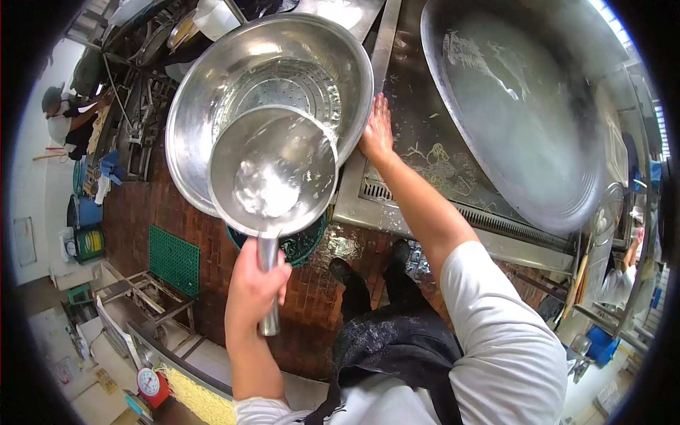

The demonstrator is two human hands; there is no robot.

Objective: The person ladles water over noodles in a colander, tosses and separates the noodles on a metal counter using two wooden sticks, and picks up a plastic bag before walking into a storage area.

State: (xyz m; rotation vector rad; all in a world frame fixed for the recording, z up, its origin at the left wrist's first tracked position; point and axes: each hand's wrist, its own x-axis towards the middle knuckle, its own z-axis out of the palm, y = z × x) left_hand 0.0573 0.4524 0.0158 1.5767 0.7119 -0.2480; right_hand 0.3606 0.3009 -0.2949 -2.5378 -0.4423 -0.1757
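My left hand (258,283) is closed around the tubular handle of a large metal ladle (273,166). The ladle's round bowl hangs over the near part of a wide metal basin (191,120). Liquid appears to glisten in the basin, over a dotted ring pattern on its bottom; glare hides what the ladle holds. With fingers stretched out, my right hand (377,131) lies against the basin's right rim. Beneath the basin and ladle, part of a dark green tub (308,244) shows.
At right, a huge oval vat (453,106) of cloudy, steaming liquid sits on a metal counter (404,71) with noodle strands (439,166). A green mat (173,260) lies on the wet brick floor (212,248). A red scale (150,384) stands lower left. Another person (64,120) is at far left.
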